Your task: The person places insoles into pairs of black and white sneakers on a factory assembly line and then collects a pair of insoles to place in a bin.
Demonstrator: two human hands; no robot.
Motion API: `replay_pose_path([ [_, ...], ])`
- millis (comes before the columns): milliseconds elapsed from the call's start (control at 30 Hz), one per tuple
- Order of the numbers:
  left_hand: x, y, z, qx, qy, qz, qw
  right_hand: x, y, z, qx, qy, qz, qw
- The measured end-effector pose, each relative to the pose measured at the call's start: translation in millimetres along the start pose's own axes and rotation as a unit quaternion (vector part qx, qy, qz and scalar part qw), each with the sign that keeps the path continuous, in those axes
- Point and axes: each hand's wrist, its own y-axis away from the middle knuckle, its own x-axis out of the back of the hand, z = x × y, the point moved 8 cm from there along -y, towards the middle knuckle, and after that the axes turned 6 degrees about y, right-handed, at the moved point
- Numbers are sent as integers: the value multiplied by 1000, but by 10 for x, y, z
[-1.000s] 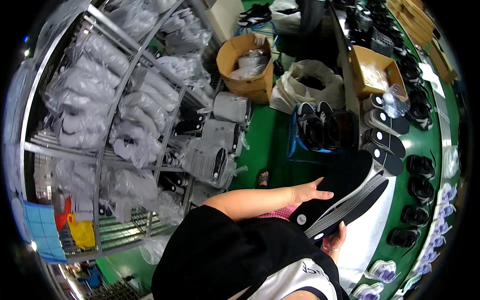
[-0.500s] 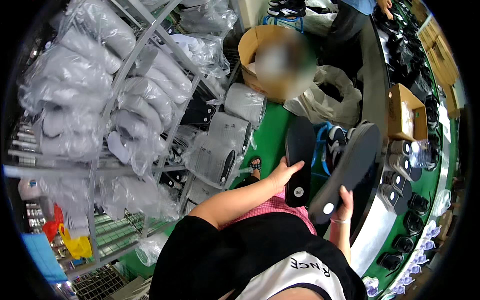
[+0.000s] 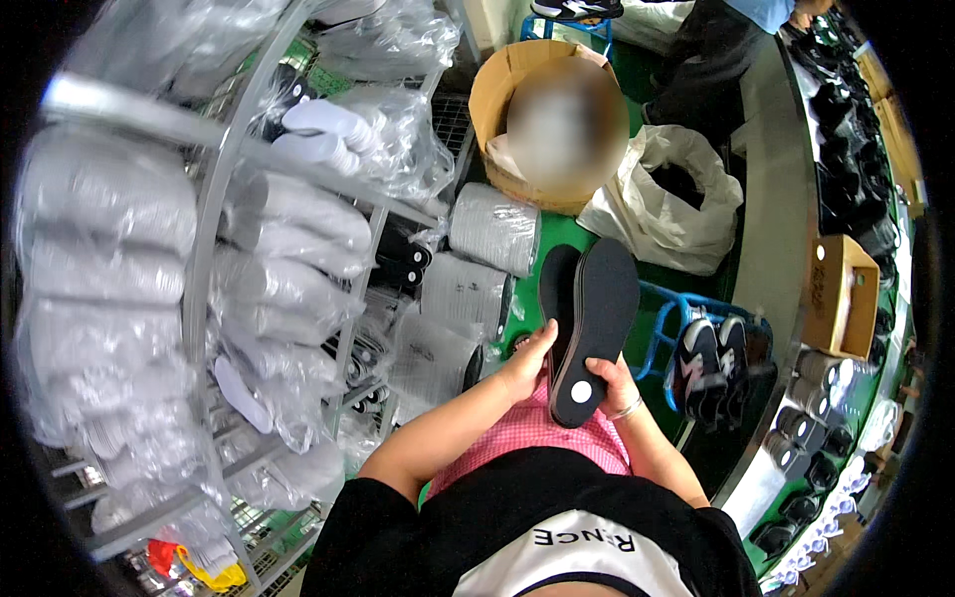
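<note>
Black insoles are in both of my hands, held upright in front of my body. My right hand point(image 3: 615, 384) grips the heel end of a thick stack of black insoles point(image 3: 605, 298), its thumb on the top face near a round white sticker. Just left of it, my left hand point(image 3: 531, 362) is closed on another black insole point(image 3: 558, 282), which lies partly behind the right-hand stack. The two lots overlap, and I cannot tell how many insoles the left one has. The lower end of the left insole is hidden.
Metal racks point(image 3: 214, 199) with plastic-wrapped insole bundles line the left. Wrapped bundles point(image 3: 477, 289) lie beside the green floor. Ahead stand a cardboard box point(image 3: 492, 90) and a white sack point(image 3: 711, 239). A blue rack point(image 3: 657, 348) holds sneakers point(image 3: 696, 358); a shoe-laden conveyor and another person are right.
My right hand has brought its insole stack left, beside and over the left-hand insole; before, the two were apart. The view has shifted, showing more of the blue rack.
</note>
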Motion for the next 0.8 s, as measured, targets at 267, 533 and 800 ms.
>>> replay_pose_path([
  [267,243,-1000,722,35,43,48,997,138,-1461,-499,-34,26,-34,999],
  [533,581,-2137,1758,-103,71,180,976,12,-3065,-1159,-17,102,-52,993],
  [800,1318,-2632,2741,-199,115,296,927,42,-3882,-1086,-127,-4,-77,989],
])
